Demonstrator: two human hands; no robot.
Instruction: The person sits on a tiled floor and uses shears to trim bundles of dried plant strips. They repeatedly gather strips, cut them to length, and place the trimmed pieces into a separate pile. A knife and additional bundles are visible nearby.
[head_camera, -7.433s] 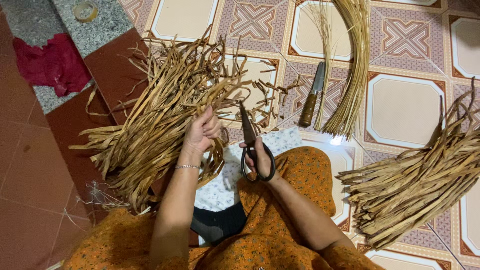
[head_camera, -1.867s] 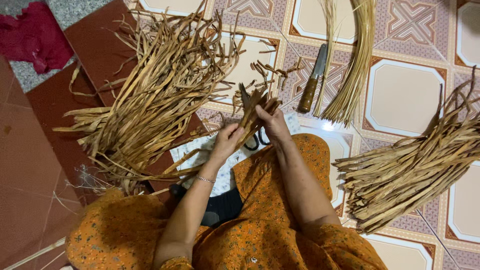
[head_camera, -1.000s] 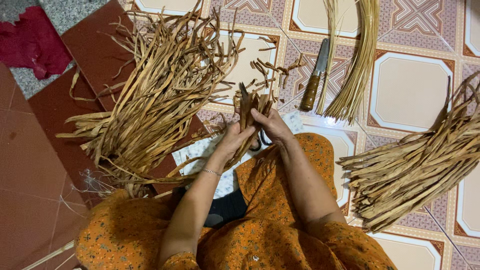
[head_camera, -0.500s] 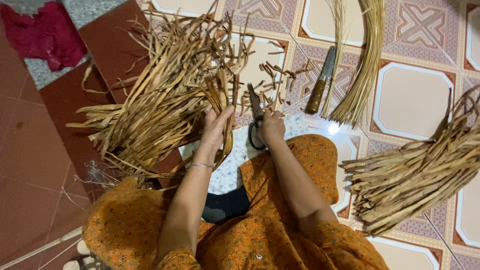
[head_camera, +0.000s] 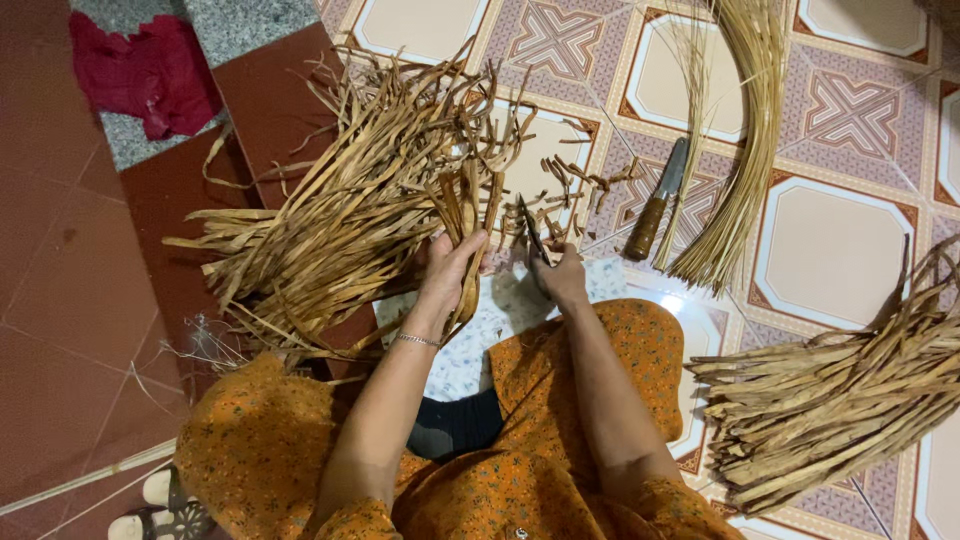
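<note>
1. Nearest the camera is the person's lap in orange patterned cloth (head_camera: 560, 480), both bare forearms reaching forward from it over the tiled floor (head_camera: 830, 250).
2. Taking the scissors (head_camera: 530, 232) as the landmark: the right hand (head_camera: 562, 280) is curled around their handles just nearer than the dark blades, which point away from the person and stand slightly parted.
3. Left of the scissors, the left hand (head_camera: 450, 268) is closed round a small bunch of dried leaf strips (head_camera: 465, 205), fingers wrapped about it, the strip tops rising beyond the fingers. A thin bracelet (head_camera: 416, 340) sits on that wrist, nearer than the scissors.
4. Under both hands, just nearer than the scissors, lies a pale patterned cloth (head_camera: 500, 310) on the floor.
5. Further left of the scissors spreads a large loose pile of dried strips (head_camera: 340, 210), touching the held bunch.
6. Just beyond and right of the scissors lie short cut scraps (head_camera: 580, 185).
7. Right of the scissors, near, rests a knife with a wooden handle (head_camera: 655, 205), beside a bundle of fine pale straw (head_camera: 745, 130).
8. Well right of the scissors and nearer lies a second heap of strips (head_camera: 840, 390).
9. Far left beyond the scissors sits a red rag (head_camera: 145, 70).
</note>
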